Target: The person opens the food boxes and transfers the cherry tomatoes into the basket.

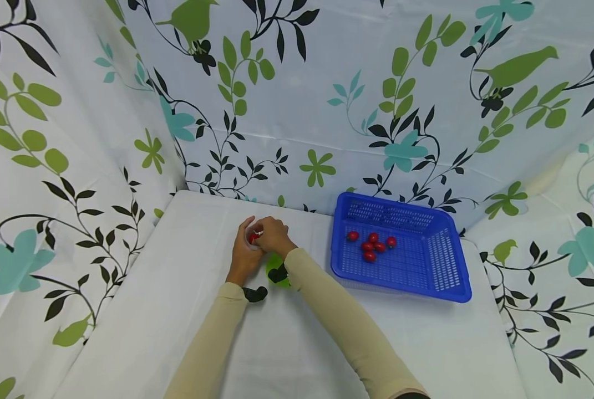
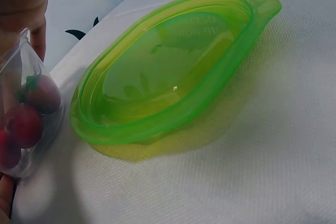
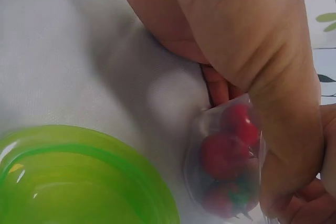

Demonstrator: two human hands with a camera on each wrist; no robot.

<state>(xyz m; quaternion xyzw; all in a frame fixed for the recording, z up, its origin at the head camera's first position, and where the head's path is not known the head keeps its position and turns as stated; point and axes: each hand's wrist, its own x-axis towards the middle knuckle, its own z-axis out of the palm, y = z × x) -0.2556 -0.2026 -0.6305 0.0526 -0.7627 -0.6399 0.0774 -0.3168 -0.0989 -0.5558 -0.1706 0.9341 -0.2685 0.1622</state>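
Note:
A clear plastic bag (image 2: 44, 145) with several small red tomatoes (image 2: 23, 125) in it is between my two hands, near the table's back left. My left hand (image 1: 244, 257) holds the bag from its left side. From the right, my right hand (image 1: 274, 238) is at the bag's mouth, where its fingers pinch the edge (image 3: 255, 100). Part of a tomato (image 1: 253, 238) shows between the hands. Beside the bag, partly under my right wrist in the head view, a translucent green bowl (image 2: 210, 100) sits on the table; no hand touches it.
A blue plastic basket (image 1: 401, 286) stands at the table's back right, holding several loose red tomatoes (image 1: 369, 256). White table cloth (image 1: 297, 343) covers the surface. Leaf-patterned curtains (image 1: 297, 133) hang along the back and both sides.

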